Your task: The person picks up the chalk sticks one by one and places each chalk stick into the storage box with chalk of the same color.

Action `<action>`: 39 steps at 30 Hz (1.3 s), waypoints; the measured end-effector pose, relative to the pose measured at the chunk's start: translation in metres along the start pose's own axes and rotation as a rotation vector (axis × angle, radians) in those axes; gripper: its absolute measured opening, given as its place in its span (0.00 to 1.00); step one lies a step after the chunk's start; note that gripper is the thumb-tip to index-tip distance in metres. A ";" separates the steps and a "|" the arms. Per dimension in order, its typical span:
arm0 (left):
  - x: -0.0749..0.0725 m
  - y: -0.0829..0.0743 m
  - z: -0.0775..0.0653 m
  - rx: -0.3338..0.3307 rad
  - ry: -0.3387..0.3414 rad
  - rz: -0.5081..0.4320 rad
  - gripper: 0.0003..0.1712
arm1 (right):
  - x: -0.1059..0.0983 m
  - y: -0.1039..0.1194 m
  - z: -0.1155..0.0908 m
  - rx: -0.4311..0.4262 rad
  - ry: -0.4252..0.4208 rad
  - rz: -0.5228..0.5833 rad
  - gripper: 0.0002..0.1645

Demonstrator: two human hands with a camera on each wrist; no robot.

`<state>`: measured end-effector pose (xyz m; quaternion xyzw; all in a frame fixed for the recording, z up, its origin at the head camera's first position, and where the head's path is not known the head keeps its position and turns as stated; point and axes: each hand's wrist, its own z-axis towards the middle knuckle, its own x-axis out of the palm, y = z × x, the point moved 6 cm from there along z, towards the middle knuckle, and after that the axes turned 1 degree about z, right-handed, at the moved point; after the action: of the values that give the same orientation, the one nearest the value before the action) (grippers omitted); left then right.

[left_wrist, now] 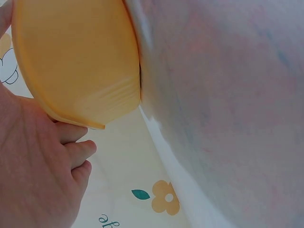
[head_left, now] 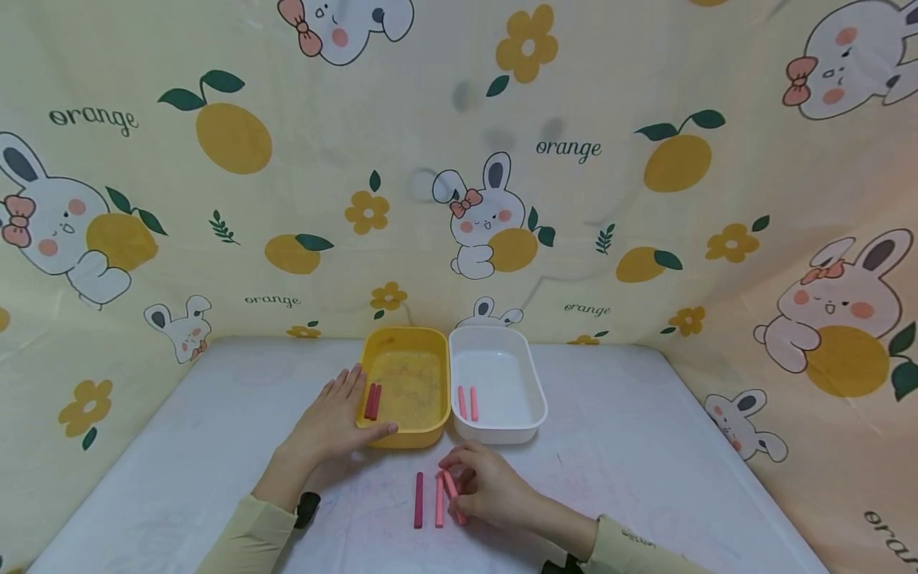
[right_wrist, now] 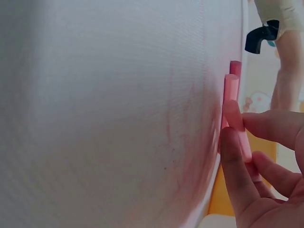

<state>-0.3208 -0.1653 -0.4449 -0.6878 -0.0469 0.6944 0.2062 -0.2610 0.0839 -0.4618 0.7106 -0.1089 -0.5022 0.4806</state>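
Observation:
My left hand [head_left: 328, 424] rests against the left side and front corner of the yellow tray [head_left: 419, 438], its fingers fairly straight. Two dark red crayons [head_left: 373, 402] lie inside that tray, near its left wall. In front of the trays, my right hand [head_left: 496, 488] pinches a pink crayon [right_wrist: 239, 128] between thumb and fingers, slightly tilted. Just left of it, a second pink crayon [head_left: 440, 502] lies on the table, and beyond that a dark red crayon [head_left: 419, 501]. The white tray [head_left: 498, 431] holds two pink crayons [head_left: 462, 403] on its left side.
Both trays stand side by side on a white-covered table [head_left: 610, 462] with faint coloured smudges. A cloth backdrop [head_left: 430, 119] printed with rabbits and oranges rises behind and at both sides.

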 end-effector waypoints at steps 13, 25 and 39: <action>0.000 0.002 0.000 0.009 -0.006 -0.001 0.71 | -0.015 0.009 -0.002 -0.150 -0.173 0.084 0.29; 0.001 0.003 0.001 0.021 -0.007 0.003 0.71 | -0.038 0.012 0.001 -0.192 -0.306 0.118 0.29; 0.002 0.003 0.001 0.013 -0.010 -0.007 0.68 | -0.067 0.010 0.014 -0.168 -0.430 0.146 0.29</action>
<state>-0.3228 -0.1671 -0.4474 -0.6829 -0.0457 0.6972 0.2130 -0.3007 0.1136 -0.4140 0.5352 -0.2177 -0.6133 0.5385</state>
